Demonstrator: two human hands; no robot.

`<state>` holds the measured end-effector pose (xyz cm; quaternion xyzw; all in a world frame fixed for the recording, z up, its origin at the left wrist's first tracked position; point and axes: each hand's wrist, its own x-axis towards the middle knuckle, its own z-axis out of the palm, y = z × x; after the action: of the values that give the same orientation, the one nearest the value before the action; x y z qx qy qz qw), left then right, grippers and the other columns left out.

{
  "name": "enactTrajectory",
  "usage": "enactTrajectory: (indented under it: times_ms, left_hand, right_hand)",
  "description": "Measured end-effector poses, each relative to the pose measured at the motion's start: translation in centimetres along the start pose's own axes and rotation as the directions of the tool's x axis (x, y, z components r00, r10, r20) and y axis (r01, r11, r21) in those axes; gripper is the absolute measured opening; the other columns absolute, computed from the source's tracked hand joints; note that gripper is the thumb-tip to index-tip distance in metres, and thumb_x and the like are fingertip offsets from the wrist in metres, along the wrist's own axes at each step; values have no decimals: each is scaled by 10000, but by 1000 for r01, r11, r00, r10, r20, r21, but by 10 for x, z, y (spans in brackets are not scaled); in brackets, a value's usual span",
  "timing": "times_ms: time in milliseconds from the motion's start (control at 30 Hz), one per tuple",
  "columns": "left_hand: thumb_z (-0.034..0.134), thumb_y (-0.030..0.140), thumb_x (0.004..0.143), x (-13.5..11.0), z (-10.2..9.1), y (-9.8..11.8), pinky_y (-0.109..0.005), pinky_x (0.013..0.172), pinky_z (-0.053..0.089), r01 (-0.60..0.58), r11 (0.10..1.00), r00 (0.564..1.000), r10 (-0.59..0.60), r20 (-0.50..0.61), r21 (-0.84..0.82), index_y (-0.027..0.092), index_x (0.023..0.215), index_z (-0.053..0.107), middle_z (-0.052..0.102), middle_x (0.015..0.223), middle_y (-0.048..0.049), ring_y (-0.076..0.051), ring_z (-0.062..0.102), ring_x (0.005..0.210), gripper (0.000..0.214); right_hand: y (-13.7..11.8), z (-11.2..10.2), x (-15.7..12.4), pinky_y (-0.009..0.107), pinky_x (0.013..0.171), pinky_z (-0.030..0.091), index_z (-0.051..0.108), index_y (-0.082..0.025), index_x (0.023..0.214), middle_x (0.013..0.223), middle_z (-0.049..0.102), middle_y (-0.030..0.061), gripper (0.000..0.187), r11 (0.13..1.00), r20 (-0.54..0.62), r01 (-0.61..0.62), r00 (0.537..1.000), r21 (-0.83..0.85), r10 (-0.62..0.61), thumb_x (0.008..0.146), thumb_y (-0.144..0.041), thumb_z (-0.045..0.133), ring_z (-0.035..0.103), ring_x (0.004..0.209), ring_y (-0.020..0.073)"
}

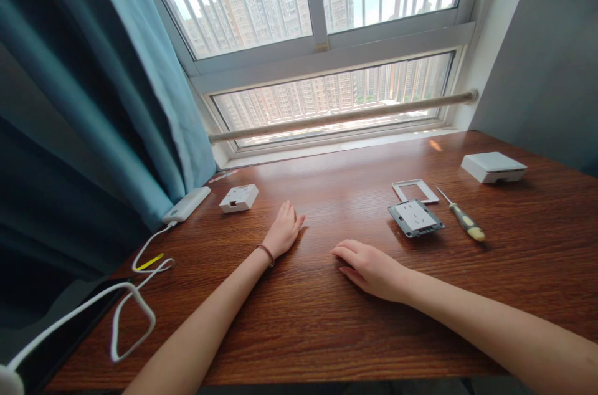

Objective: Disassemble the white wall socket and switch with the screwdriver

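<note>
The left hand (283, 231) lies empty, thumb apart, near the white mounting box (238, 199); the right hand (372, 268), empty, curls loosely — socket module (415, 218) and screwdriver (465, 221) lie on its side, perhaps for easy reach.

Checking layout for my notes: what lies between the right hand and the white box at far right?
In the head view, the socket panel lies nearer the right hand, then the screwdriver, nearer the white box.
</note>
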<state>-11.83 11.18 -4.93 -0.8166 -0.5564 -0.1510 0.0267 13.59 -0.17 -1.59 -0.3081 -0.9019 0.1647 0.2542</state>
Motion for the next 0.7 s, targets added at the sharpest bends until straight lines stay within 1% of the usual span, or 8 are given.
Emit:
enactTrajectory:
  times_ms: [167, 333, 500, 567, 633, 667, 700]
  left_hand:
    - [258, 440, 890, 0, 0, 0, -439, 1063, 260, 4, 1000, 1000, -4, -10, 5, -19, 1216, 406, 352, 1354, -266, -282, 269, 1312, 583]
    - [284, 430, 885, 0, 0, 0, -447, 1048, 287, 7, 1000, 999, -7, -33, 0, 11, 1205, 428, 359, 1357, -251, -282, 288, 1304, 546]
    - [286, 422, 883, 1, 2, -2, -465, 1047, 282, 10, 1000, 998, -10, -55, -9, 1, 1222, 405, 348, 1360, -256, -300, 276, 1306, 553]
    - [293, 423, 880, 2, 3, -3, -472, 1053, 265, 14, 1000, 998, -14, -66, 0, -27, 1237, 379, 316, 1371, -271, -319, 245, 1314, 580]
    - [312, 420, 876, 3, 1, -1, -479, 1062, 240, 13, 1000, 995, -11, -99, 19, -56, 1249, 354, 280, 1382, -286, -338, 206, 1323, 606]
    - [324, 418, 873, 3, -1, 1, -486, 1066, 229, 4, 1000, 992, -1, -126, 29, -55, 1257, 343, 267, 1388, -284, -342, 190, 1327, 610]
    - [338, 416, 871, 2, -4, 4, -496, 1068, 219, -11, 999, 987, 17, -161, 38, -42, 1268, 334, 258, 1396, -275, -342, 177, 1330, 606]
  right_hand:
    - [1, 0, -1, 318, 813, 467, 496, -142, 1087, 1006, 565, 109, 268, 1000, -11, 0, 1000, 3, 0, 829, -118, 426, 535, 911, 182]
    - [0, -1, 0, 316, 814, 471, 498, -145, 1089, 997, 569, 107, 269, 1000, -14, 12, 1000, 6, -12, 830, -122, 433, 539, 915, 181]
    - [-1, -4, 1, 304, 839, 465, 498, -124, 1105, 1024, 570, 115, 283, 999, -23, 17, 1000, -36, -18, 831, -121, 428, 536, 936, 180]
    - [2, -12, 1, 314, 850, 462, 500, -129, 1114, 1052, 567, 118, 291, 996, -49, 23, 998, -82, -27, 833, -124, 422, 529, 969, 190]
    - [9, -27, 2, 333, 862, 455, 503, -144, 1117, 1079, 562, 117, 288, 990, -102, -10, 995, -139, -5, 840, -146, 424, 522, 1004, 202]
    - [14, -36, 2, 342, 871, 447, 505, -150, 1115, 1088, 560, 117, 281, 985, -141, -54, 989, -166, 31, 845, -164, 428, 520, 1014, 207]
    - [19, -45, 2, 354, 884, 436, 506, -155, 1114, 1089, 561, 116, 275, 972, -194, -129, 977, -194, 91, 851, -185, 431, 518, 1020, 212]
